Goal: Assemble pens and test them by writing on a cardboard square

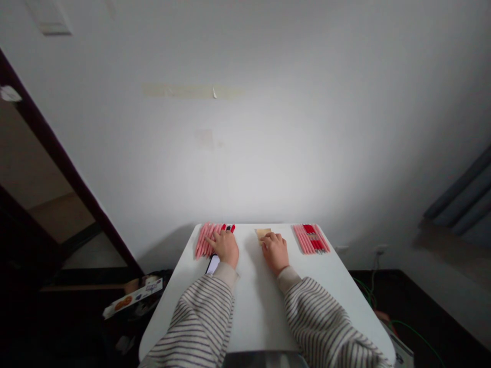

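My left hand rests over the right side of a row of pink and red pens at the table's back left. Its fingers are apart, one reaching left across the pink pens; what lies beneath the palm is hidden. Partly under that wrist is a phone with a lit screen. Near the middle of the back edge, my right hand has its fingers bent and drawn together on the lower right part of a small tan paper. Another row of pink and red pens lies to its right.
The white table stands against a pale wall. A dark object sits at its near edge. On the floor are a printed box at left and green cables at right.
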`<state>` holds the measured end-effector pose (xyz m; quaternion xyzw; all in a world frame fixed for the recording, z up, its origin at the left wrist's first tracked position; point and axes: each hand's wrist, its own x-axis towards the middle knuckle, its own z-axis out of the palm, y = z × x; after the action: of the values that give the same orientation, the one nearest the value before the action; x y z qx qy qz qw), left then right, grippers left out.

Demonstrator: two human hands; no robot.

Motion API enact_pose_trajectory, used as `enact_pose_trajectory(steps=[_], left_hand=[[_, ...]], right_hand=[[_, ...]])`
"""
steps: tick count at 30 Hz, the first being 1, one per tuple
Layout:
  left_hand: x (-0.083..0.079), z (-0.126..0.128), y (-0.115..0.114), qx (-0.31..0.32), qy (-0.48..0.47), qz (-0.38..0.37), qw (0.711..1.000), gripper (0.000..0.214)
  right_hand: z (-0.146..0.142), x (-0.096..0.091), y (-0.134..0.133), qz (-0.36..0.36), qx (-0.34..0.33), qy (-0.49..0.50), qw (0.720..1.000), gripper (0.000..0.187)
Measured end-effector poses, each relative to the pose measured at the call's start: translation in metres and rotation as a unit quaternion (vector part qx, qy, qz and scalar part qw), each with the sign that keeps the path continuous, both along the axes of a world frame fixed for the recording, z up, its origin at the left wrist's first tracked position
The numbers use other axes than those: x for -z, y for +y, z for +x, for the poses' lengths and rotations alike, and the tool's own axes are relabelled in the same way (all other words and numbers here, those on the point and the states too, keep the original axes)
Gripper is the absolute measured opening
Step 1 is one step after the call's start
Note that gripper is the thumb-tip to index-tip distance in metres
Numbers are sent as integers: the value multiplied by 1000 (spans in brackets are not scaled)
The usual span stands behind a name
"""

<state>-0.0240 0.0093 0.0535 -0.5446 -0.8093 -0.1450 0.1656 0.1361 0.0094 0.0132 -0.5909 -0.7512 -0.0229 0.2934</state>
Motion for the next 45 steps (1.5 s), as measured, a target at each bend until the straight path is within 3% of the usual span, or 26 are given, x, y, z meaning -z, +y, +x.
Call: enact_pose_trajectory(steps=[9, 17, 23, 30, 45], left_hand=[[-3, 1, -1, 10, -20, -7, 1000, 36], [-6, 19, -4, 119, -76, 2, 990, 27], [11, 35, -8, 195, -94, 12, 976, 21], [30, 39, -17, 245, -107, 11, 963, 21], [33, 41, -28, 296, -110, 40, 948, 23]], right_hand=[[5, 1, 1, 8, 7, 19, 1000, 20], [12, 0, 0, 27, 27, 23, 999, 23], [21, 1, -1, 48, 40, 16, 998, 34], [30, 12, -5, 34, -1, -6, 999, 38], [37, 26, 1, -11, -29, 114, 993, 16]])
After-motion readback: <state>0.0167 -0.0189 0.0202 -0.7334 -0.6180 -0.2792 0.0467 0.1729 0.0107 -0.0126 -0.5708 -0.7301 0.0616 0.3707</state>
